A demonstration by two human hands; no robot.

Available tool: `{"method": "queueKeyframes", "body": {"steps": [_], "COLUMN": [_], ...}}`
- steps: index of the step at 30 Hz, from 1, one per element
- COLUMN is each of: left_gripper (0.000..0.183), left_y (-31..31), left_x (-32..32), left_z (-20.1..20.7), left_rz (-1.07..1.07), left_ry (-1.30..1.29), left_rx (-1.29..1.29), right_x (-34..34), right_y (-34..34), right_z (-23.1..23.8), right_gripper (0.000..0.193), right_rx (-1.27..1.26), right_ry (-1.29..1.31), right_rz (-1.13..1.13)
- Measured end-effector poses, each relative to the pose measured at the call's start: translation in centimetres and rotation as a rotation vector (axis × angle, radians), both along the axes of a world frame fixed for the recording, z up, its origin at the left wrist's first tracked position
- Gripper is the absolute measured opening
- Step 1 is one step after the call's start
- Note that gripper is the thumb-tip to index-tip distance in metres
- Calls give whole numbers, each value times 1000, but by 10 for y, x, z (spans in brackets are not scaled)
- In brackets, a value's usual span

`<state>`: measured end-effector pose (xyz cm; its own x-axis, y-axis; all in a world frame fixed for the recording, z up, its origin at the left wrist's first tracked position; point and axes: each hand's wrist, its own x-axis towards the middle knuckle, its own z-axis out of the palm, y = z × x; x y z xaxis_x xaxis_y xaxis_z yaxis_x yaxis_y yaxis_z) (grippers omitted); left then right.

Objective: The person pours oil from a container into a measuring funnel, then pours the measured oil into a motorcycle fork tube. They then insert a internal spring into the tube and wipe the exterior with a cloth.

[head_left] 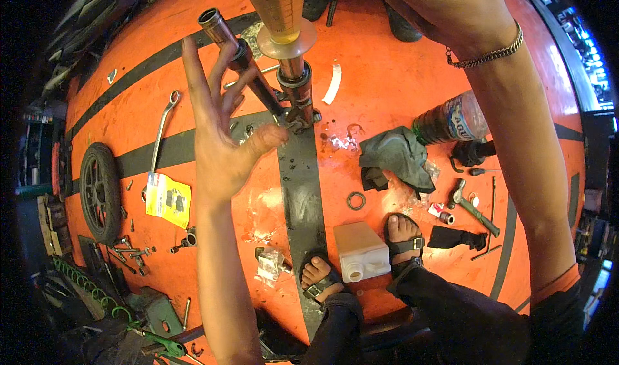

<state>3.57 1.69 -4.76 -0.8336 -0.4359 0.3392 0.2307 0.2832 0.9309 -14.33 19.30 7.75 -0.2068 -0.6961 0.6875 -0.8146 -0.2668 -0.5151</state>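
Note:
My left hand is open, thumb and fingers spread, with nothing in it. Behind its fingers, a metal fork tube leans toward the upper left. A second, more upright fork tube stands just right of it. Over that tube appears a clear measuring cup with graduation lines, a round foot and a little yellow liquid at its bottom; whether the foot touches the tube I cannot tell. My right hand reaches across the top edge, right of the cup. Its fingers are out of sight, so its hold is hidden.
Around lie a grey cloth, a large plastic bottle, a hammer, a white jug between my feet, a black ring, a spanner, a yellow packet and a wheel. Wet patches shine on the orange floor.

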Motion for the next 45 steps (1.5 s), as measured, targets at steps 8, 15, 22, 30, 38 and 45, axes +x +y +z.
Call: {"method": "queueKeyframes", "body": {"steps": [8,15,22,30,38,45], "left_gripper": [135,82,78,77,75,75], "left_y": [44,59,100,114,118,119], "left_x": [83,158,175,179,192,188], "left_z": [-62,-162,-192,-196,-199,-195], "left_rz": [-2,73,-27,-121,-137,-180], "left_ry": [-324,-677,-716,-778,-846,-889], "left_rx": [195,210,387,369,334,274], "right_x": [6,28,40,33,56,35], "right_y": [-2,-7,-2,-2,-10,0], "right_z": [1,-3,25,36,23,42], "right_gripper": [105,108,111,110,108,107], "right_rx": [-33,-73,83,125,135,174], "right_ry": [23,14,-279,-482,-92,-477], "right_rz": [11,32,-22,45,-162,45]}}
